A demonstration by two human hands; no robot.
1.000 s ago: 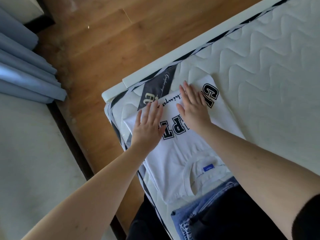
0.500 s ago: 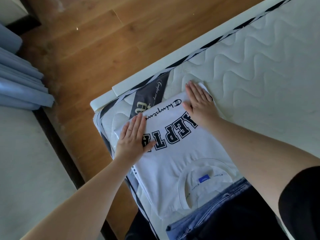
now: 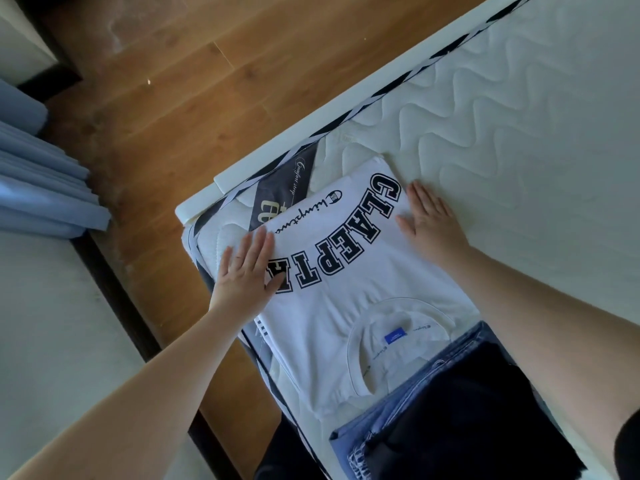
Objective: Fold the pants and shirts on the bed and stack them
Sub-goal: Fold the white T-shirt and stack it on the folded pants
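Item: white shirt, folded to a rectangle, black block lettering up, collar and blue neck label toward the person. Location: on the mattress, at its corner beside the white bed frame.

Step in hand (judged): smoothing and squaring the folded shirt. To do it well, keep both palms flat, sweep outward from the lettering toward the shirt's side edges, press the creases without dragging the layers beneath, and check the edges sit parallel before anything is stacked.

Left hand: open-palmed, fingers straight and close together, pressing flat on the shirt's left edge, fingertips partly over the lettering's end.

Right hand: fingers straight and slightly spread, lying flat at the shirt's right edge, partly on the mattress just beside the shirt; whether the palm bears on cloth cannot be told.

The shirt lies between the two hands, its lettering spanning the gap.

Adjacent: folded blue jeans with a dark garment on top, touching the shirt's collar end, nearest the person.
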